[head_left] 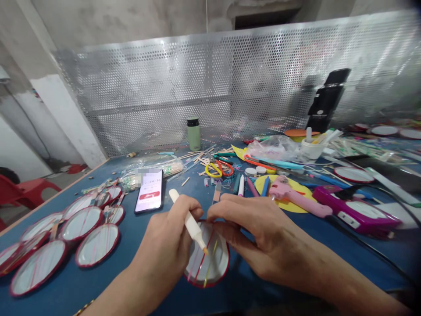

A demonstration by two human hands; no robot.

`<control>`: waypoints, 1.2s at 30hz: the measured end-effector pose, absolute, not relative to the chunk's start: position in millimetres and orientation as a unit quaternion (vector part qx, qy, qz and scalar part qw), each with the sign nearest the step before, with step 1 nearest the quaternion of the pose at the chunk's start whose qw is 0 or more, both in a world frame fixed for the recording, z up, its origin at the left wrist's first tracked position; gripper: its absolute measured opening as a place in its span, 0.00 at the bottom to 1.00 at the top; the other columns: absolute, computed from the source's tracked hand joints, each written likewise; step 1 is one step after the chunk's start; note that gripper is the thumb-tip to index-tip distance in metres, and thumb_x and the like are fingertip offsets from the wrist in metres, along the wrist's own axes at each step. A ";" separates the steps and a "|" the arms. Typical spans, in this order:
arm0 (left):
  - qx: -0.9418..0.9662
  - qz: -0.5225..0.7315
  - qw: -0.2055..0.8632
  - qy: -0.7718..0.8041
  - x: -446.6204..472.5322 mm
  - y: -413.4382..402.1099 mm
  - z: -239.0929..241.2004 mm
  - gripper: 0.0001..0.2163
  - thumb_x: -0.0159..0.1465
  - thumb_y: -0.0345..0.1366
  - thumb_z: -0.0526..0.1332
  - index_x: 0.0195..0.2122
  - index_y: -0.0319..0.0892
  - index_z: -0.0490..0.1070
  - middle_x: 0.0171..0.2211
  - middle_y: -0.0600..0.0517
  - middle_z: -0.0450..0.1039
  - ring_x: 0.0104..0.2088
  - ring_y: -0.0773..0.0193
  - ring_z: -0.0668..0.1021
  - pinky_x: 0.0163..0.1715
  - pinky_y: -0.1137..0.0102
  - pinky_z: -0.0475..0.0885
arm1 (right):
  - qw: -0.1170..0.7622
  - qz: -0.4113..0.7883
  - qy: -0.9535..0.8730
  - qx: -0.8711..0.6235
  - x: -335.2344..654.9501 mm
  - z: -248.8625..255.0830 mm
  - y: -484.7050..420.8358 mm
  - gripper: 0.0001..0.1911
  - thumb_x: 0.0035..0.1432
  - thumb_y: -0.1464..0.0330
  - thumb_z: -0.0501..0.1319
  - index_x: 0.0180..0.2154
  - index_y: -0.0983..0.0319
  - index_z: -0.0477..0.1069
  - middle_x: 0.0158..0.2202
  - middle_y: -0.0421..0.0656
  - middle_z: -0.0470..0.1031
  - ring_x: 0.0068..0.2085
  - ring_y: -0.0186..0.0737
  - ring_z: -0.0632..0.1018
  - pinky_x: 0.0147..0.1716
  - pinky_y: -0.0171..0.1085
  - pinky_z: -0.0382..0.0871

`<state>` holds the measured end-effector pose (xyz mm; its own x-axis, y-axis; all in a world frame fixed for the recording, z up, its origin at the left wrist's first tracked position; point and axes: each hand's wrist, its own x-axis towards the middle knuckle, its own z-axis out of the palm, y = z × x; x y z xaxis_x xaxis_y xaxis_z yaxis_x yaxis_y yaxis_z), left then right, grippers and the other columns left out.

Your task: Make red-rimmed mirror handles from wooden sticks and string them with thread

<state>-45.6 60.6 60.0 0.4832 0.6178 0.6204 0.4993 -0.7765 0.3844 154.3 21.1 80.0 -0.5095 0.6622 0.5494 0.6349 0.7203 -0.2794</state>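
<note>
My left hand [171,239] is closed round a white pen-like applicator [189,221] with an orange tip that touches the face of a round red-rimmed disc [210,265]. The disc lies on the blue table [131,272] in front of me and carries thin red and yellow strands across it. My right hand [256,232] pinches the disc's upper rim with its fingers curled over the edge. Both hands meet above the disc's top.
Several similar red-rimmed discs [82,224] lie at the left. A phone [150,191] with a lit screen rests behind my left hand. Scissors [219,168], pens, a pink glue gun [296,195], a purple tool [355,210], a green bottle [194,134] and a perforated metal screen [230,83] stand beyond.
</note>
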 end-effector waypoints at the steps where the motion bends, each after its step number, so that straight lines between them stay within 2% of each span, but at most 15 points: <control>1: 0.855 0.393 0.079 0.330 -46.1 60.6 60.2 0.07 0.62 0.26 0.51 0.36 0.46 0.62 0.21 0.62 0.68 0.19 0.73 0.69 0.20 0.80 0.61 | 0.322 0.029 -0.870 -0.373 153.8 79.8 21.1 0.10 0.62 0.75 0.56 0.43 0.57 0.68 0.35 0.36 0.74 0.35 0.33 0.73 0.33 0.32 0.60; 4: 0.845 0.402 0.083 0.343 -47.6 61.1 61.3 0.06 0.65 0.27 0.52 0.35 0.46 0.62 0.21 0.63 0.65 0.18 0.74 0.68 0.20 0.81 0.60 | 0.330 0.048 -0.870 -0.363 152.9 80.0 21.5 0.08 0.64 0.74 0.55 0.42 0.58 0.68 0.34 0.36 0.73 0.34 0.31 0.72 0.33 0.31 0.61; 9: 0.844 0.408 0.081 0.339 -48.9 61.4 61.9 0.07 0.64 0.26 0.52 0.35 0.46 0.63 0.21 0.63 0.65 0.18 0.74 0.68 0.19 0.79 0.60 | 0.390 0.068 -0.854 -0.337 154.4 82.5 22.7 0.11 0.65 0.74 0.55 0.47 0.58 0.67 0.37 0.37 0.74 0.35 0.30 0.73 0.34 0.29 0.63; 16: 0.849 0.396 0.110 0.332 -48.6 59.3 61.9 0.06 0.65 0.26 0.52 0.35 0.46 0.62 0.22 0.62 0.65 0.19 0.73 0.68 0.20 0.79 0.61 | 0.337 0.047 -0.865 -0.369 155.5 84.8 18.6 0.14 0.63 0.74 0.56 0.49 0.57 0.67 0.43 0.40 0.76 0.40 0.36 0.76 0.37 0.33 0.65; 26: 0.854 0.386 0.117 0.329 -48.6 58.9 62.2 0.08 0.63 0.25 0.51 0.35 0.46 0.62 0.21 0.63 0.66 0.19 0.73 0.67 0.19 0.80 0.60 | 0.330 0.076 -0.862 -0.377 155.6 81.3 17.2 0.08 0.63 0.72 0.58 0.45 0.57 0.67 0.33 0.34 0.73 0.31 0.30 0.72 0.34 0.31 0.61; 36: 0.850 0.387 0.110 0.340 -48.8 57.8 63.0 0.06 0.65 0.28 0.50 0.34 0.46 0.62 0.21 0.61 0.67 0.19 0.73 0.69 0.19 0.79 0.61 | 0.342 0.079 -0.859 -0.372 155.6 80.3 16.8 0.09 0.63 0.73 0.59 0.45 0.58 0.67 0.34 0.34 0.75 0.33 0.29 0.73 0.35 0.29 0.61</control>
